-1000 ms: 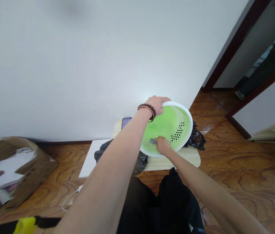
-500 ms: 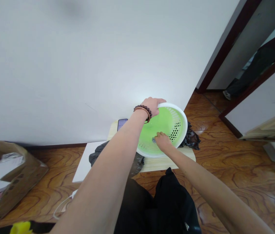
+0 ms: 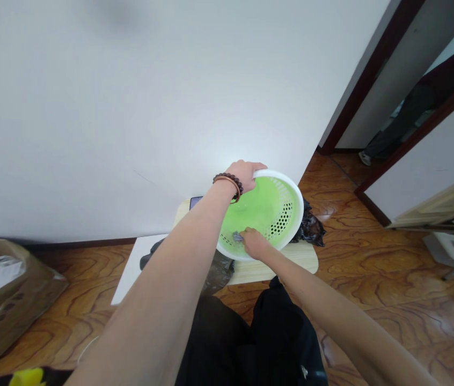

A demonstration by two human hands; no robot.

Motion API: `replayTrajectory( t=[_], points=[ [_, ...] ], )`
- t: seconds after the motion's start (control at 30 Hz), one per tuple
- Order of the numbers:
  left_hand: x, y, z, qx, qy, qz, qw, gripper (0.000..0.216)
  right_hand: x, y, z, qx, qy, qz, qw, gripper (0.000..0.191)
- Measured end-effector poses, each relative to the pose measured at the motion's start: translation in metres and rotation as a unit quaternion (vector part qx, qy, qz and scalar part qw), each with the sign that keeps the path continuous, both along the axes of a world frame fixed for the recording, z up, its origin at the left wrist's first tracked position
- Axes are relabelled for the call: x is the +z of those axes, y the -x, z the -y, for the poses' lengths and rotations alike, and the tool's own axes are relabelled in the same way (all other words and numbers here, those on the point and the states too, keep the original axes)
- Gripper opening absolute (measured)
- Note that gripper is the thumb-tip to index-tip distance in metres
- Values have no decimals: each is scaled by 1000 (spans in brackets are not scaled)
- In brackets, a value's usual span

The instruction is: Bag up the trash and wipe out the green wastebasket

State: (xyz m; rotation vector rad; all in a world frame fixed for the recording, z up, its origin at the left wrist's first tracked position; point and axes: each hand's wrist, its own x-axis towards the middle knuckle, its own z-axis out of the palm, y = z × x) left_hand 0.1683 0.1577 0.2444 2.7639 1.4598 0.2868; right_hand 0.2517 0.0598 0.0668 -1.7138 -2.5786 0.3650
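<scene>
A round green strainer basket point(image 3: 269, 206) with a white rim and holes in its wall is held tilted over a small light wooden table point(image 3: 291, 256). My left hand point(image 3: 247, 172), with a bead bracelet on the wrist, grips the basket's far rim. My right hand point(image 3: 253, 242) is inside the basket near its lower left rim, fingers closed on a small grey cloth point(image 3: 237, 236) pressed against the green bottom.
A black plastic bag point(image 3: 311, 228) lies behind the basket and another dark bag point(image 3: 217, 271) at its left. A phone point(image 3: 195, 202) lies on the table by the wall. A cardboard box point(image 3: 5, 300) stands at the left, a doorway at the right.
My right hand with the cloth slid left across the basket's bottom towards the lower rim. The view has shifted a little to the right.
</scene>
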Motion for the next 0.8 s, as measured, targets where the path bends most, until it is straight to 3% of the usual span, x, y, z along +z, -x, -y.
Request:
replayTrajectory(
  t=[0.1,0.2,0.37,0.47,0.57,0.7,0.8],
  points=[
    [0,0,-1,-2,1,-7,1000,51,8,-20,-5,3,-36,69,997,31],
    [0,0,-1,1,-2,-9,1000,51,11,-43,-10,-52,-62,118,990,30],
    [0,1,-1,-1,-5,-5,1000,50,3,-36,-1,-106,-22,77,991,33],
    [1,2,0,5,3,-5,1000,52,-1,-10,9,-94,25,10,995,32],
    [2,2,2,9,3,-3,1000,51,1,2,12,-44,26,-27,998,29],
    [3,0,3,9,0,-2,1000,50,9,-22,6,56,0,22,998,31],
    [3,-2,3,0,-4,-5,1000,51,13,-48,1,50,-22,82,995,30]
  ],
)
